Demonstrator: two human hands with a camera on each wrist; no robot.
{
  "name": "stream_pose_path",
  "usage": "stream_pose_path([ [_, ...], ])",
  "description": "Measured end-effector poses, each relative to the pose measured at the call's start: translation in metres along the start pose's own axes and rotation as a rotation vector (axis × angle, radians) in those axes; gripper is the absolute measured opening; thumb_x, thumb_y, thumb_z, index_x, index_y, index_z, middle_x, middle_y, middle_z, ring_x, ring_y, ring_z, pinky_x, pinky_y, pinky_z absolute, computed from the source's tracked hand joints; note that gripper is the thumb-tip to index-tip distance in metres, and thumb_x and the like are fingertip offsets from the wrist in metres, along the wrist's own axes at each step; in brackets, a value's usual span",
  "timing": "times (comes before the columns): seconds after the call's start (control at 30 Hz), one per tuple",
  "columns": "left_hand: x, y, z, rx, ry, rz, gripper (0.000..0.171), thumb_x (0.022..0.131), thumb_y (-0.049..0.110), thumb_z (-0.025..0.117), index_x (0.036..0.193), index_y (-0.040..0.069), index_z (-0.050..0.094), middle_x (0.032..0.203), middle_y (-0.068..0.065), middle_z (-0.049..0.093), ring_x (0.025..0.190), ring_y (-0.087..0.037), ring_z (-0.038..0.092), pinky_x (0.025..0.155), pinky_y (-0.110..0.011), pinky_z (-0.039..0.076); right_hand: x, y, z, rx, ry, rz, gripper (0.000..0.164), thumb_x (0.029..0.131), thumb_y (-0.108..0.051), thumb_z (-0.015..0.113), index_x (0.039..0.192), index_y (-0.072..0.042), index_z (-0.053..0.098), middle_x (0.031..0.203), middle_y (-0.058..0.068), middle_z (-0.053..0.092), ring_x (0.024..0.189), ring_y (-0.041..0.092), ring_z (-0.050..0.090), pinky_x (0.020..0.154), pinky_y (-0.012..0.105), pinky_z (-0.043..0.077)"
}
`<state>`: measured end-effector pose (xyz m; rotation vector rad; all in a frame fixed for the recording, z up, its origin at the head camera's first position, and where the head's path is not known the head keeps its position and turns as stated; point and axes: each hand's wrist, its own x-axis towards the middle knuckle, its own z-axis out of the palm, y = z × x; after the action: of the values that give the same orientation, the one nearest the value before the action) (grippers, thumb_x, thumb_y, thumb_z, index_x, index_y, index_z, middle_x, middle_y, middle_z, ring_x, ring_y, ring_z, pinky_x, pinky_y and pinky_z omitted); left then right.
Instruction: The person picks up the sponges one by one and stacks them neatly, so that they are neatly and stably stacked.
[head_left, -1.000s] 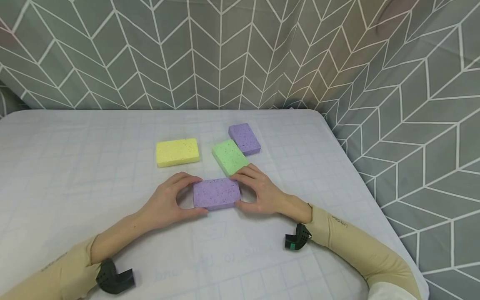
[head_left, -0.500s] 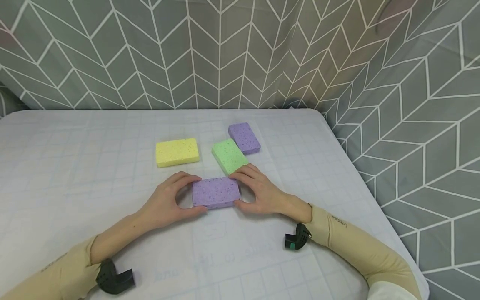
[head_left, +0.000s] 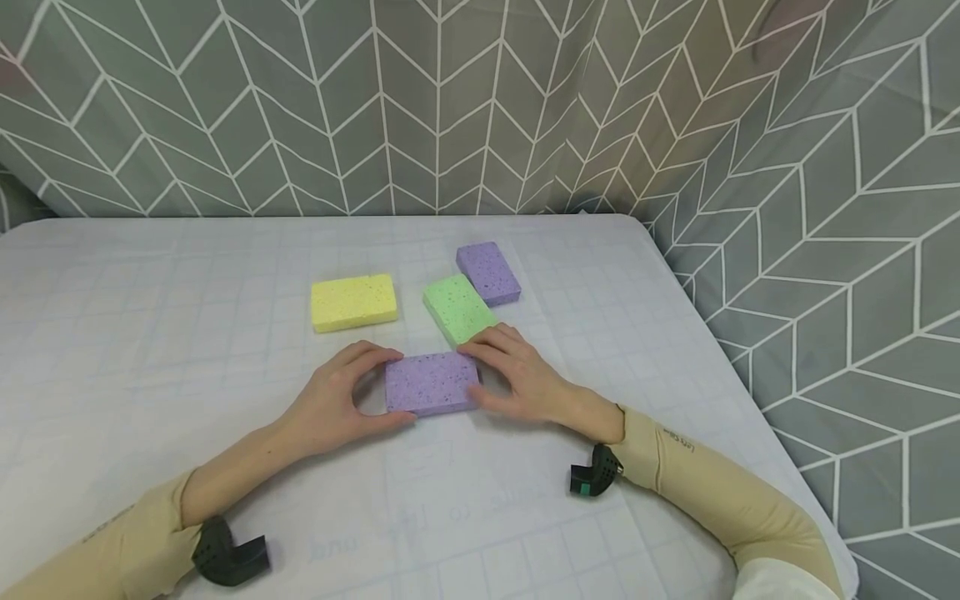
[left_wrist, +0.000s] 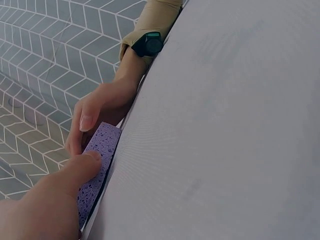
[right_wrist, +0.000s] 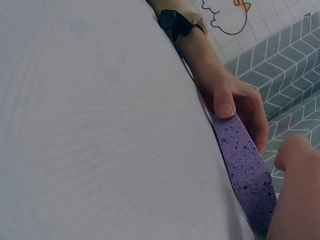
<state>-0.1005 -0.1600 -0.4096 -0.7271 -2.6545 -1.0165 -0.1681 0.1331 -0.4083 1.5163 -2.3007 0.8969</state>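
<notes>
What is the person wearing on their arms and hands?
Both arms have long tan sleeves, with a bit of white cloth at the right elbow. A small black camera unit with holes sits at the left wrist, and another with a green patch at the right. The left hand and right hand are bare.

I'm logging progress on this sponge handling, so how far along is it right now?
Done: nothing is stacked or grouped yet. In hand: the left hand and right hand grip the near purple rectangular sponge by its short ends, flat on the white gridded table. Left: the yellow rectangular sponge, green rectangular sponge and far purple sponge lie untouched behind it.
</notes>
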Motion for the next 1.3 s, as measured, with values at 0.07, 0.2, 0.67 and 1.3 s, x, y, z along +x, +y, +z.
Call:
stream_pose_path([
  [0.07,0.0004,-0.0002,0.0003,0.005,0.001,0.004,0.070,0.068,0.047,0.090,0.125,0.016,0.063,0.115,0.009,0.061,0.109,-0.010,0.058,0.096,-0.035,0.054,0.0006,0.0005,0.0005,-0.010,0.014,-0.007,0.045,0.089,-0.029,0.063,0.124,-0.001,0.066,0.113,0.008,0.063,0.104,0.020,0.054,0.090,0.034,0.048],
  [0.2,0.0009,-0.0002,0.0003,0.004,-0.002,0.001,0.071,0.067,0.048,0.090,0.125,0.016,0.063,0.115,0.009,0.061,0.109,-0.009,0.058,0.096,-0.035,0.054,0.0006,0.0010,0.0010,-0.021,0.013,0.001,0.043,0.091,-0.027,0.062,0.125,0.000,0.066,0.112,0.008,0.063,0.103,0.020,0.054,0.089,0.032,0.049],
  [0.67,0.0012,0.0008,-0.0006,0.002,-0.001,-0.001,0.072,0.066,0.048,0.091,0.125,0.016,0.063,0.115,0.009,0.061,0.110,-0.009,0.058,0.097,-0.034,0.053,0.0017,0.0013,0.0018,-0.020,0.188,0.113,0.021,0.094,-0.014,0.060,0.105,-0.002,0.073,0.099,0.006,0.068,0.094,0.021,0.059,0.083,0.033,0.050],
  [1.3,0.0021,0.0002,-0.0029,-0.054,-0.068,-0.058,0.077,0.068,0.049,0.090,0.130,0.015,0.057,0.124,0.006,0.059,0.120,-0.014,0.052,0.107,-0.040,0.045,0.0026,0.0021,-0.0010,0.005,0.331,0.325,0.007,0.089,-0.004,0.064,0.084,-0.007,0.068,0.083,0.002,0.064,0.085,0.017,0.055,0.075,0.029,0.047],
])
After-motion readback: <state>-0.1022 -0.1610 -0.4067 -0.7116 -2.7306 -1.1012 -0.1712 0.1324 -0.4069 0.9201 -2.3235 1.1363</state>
